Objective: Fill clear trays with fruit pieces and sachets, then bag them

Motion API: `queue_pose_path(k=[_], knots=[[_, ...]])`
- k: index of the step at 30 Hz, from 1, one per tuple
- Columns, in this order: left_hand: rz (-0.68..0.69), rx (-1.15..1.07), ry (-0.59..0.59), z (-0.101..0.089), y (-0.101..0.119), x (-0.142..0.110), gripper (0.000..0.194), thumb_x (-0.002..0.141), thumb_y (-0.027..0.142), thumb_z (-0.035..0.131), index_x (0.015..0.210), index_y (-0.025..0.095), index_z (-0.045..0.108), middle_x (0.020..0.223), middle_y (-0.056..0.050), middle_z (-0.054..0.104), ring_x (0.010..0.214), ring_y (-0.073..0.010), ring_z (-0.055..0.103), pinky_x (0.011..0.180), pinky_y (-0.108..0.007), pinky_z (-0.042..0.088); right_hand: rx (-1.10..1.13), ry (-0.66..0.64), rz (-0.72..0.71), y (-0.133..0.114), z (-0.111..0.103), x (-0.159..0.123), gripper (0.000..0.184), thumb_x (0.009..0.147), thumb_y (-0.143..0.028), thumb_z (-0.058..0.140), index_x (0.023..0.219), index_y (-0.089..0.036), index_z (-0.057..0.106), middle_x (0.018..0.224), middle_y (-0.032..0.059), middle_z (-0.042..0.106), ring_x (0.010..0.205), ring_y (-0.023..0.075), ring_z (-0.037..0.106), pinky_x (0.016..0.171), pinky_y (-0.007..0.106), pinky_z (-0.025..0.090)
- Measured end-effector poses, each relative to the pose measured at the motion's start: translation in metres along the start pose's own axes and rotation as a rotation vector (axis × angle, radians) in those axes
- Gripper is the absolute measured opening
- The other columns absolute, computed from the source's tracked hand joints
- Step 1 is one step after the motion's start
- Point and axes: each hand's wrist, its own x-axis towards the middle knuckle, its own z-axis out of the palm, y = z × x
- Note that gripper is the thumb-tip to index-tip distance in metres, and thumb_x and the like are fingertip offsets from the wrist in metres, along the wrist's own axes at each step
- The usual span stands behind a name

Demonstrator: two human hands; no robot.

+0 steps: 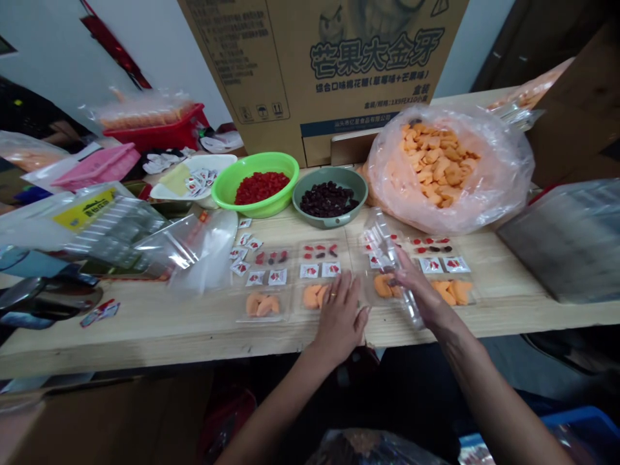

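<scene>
My left hand (340,313) lies with its fingers apart over the near right part of a filled clear plastic tray (295,309), beside its orange candies (312,296). In my right hand (417,283) is an empty-looking clear plastic tray (382,236), held on edge and tilted; whether it is one or a stack I cannot tell. Beneath it sits another filled tray, partly hidden by my right hand. Each filled tray in the row carries red and dark candies, white printed sachets (430,265) and orange pieces (451,292).
Behind the trays stand a green bowl (223,194) of red candies, a grey-green bowl (334,221) of dark candies and a plastic bag (504,187) of orange pieces. A large carton (285,71) rises behind. Loose sachets (239,267) and plastic packaging (121,223) lie left.
</scene>
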Motion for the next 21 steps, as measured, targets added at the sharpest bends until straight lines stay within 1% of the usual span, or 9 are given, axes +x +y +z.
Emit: queue_pose_path(k=[1,3,5,7,9,11,15,19,21], knots=[[-0.057,-0.212,0.063,-0.008,0.006,0.005,0.042,0.094,0.033,0.057,0.134,0.019,0.056,0.142,-0.015,0.056,0.135,-0.0311,0.050,0.112,-0.051,0.041,-0.034,-0.032,-0.014,0.001,0.002,-0.001,0.065,0.093,-0.054,0.054,0.154,-0.038,0.037,0.163,-0.0066,0.029,0.151,0.0261,0.021,0.125,0.049,0.014],[-0.188,-0.703,0.129,-0.022,0.021,0.017,0.034,0.092,0.039,0.061,0.119,0.020,0.064,0.116,-0.011,0.069,0.105,-0.0237,0.067,0.093,-0.040,0.055,-0.099,-0.108,-0.026,0.003,0.009,-0.004,0.070,0.094,-0.055,0.055,0.156,-0.038,0.031,0.164,-0.0060,0.025,0.153,0.0259,0.016,0.125,0.049,0.010],[-0.327,-1.132,0.122,-0.030,0.034,0.029,0.029,0.083,0.040,0.073,0.101,0.019,0.069,0.090,-0.004,0.071,0.077,-0.0149,0.066,0.073,-0.029,0.056,-0.104,-0.169,-0.024,0.008,0.017,-0.007,0.071,0.095,-0.056,0.053,0.158,-0.037,0.026,0.165,-0.0051,0.023,0.153,0.0258,0.015,0.125,0.049,0.009],[-0.455,-1.390,0.128,-0.031,0.044,0.038,0.030,0.069,0.036,0.086,0.086,0.016,0.071,0.077,0.000,0.068,0.065,-0.0095,0.061,0.065,-0.023,0.053,-0.035,-0.186,-0.028,0.016,0.026,-0.011,0.068,0.097,-0.058,0.049,0.158,-0.036,0.026,0.165,-0.0043,0.024,0.153,0.0255,0.016,0.125,0.049,0.010],[-0.549,-1.505,0.136,-0.027,0.048,0.042,0.032,0.060,0.031,0.092,0.078,0.015,0.073,0.072,0.001,0.068,0.063,-0.0077,0.060,0.063,-0.020,0.052,0.079,-0.173,-0.019,0.024,0.032,-0.014,0.064,0.099,-0.057,0.045,0.157,-0.035,0.030,0.163,-0.0033,0.028,0.152,0.0251,0.019,0.125,0.048,0.012],[-0.592,-1.551,0.122,-0.021,0.049,0.043,0.032,0.057,0.031,0.094,0.078,0.015,0.075,0.073,0.000,0.070,0.064,-0.0076,0.062,0.063,-0.019,0.052,0.175,-0.159,0.002,0.029,0.035,-0.017,0.059,0.100,-0.054,0.044,0.156,-0.035,0.034,0.161,-0.0027,0.034,0.150,0.0246,0.024,0.125,0.046,0.014],[-0.577,-1.576,0.099,-0.015,0.052,0.043,0.031,0.058,0.030,0.094,0.079,0.015,0.078,0.075,-0.001,0.072,0.063,-0.0070,0.062,0.063,-0.017,0.051,0.281,-0.151,0.024,0.031,0.032,-0.020,0.057,0.100,-0.051,0.048,0.153,-0.034,0.040,0.159,-0.0025,0.038,0.148,0.0245,0.029,0.124,0.045,0.016],[-0.566,-1.570,0.101,-0.013,0.057,0.044,0.030,0.057,0.030,0.095,0.078,0.016,0.078,0.072,-0.001,0.072,0.062,-0.0074,0.061,0.062,-0.018,0.050,0.276,-0.131,0.041,0.031,0.026,-0.020,0.055,0.099,-0.051,0.049,0.151,-0.034,0.044,0.158,-0.0019,0.039,0.148,0.0253,0.030,0.124,0.046,0.016],[-0.560,-1.581,0.102,-0.012,0.059,0.045,0.029,0.058,0.030,0.094,0.078,0.016,0.078,0.073,-0.001,0.072,0.063,-0.0079,0.062,0.063,-0.019,0.050,0.260,-0.123,0.046,0.031,0.023,-0.020,0.056,0.098,-0.052,0.051,0.151,-0.033,0.045,0.155,-0.0007,0.044,0.146,0.0267,0.033,0.124,0.048,0.018]])
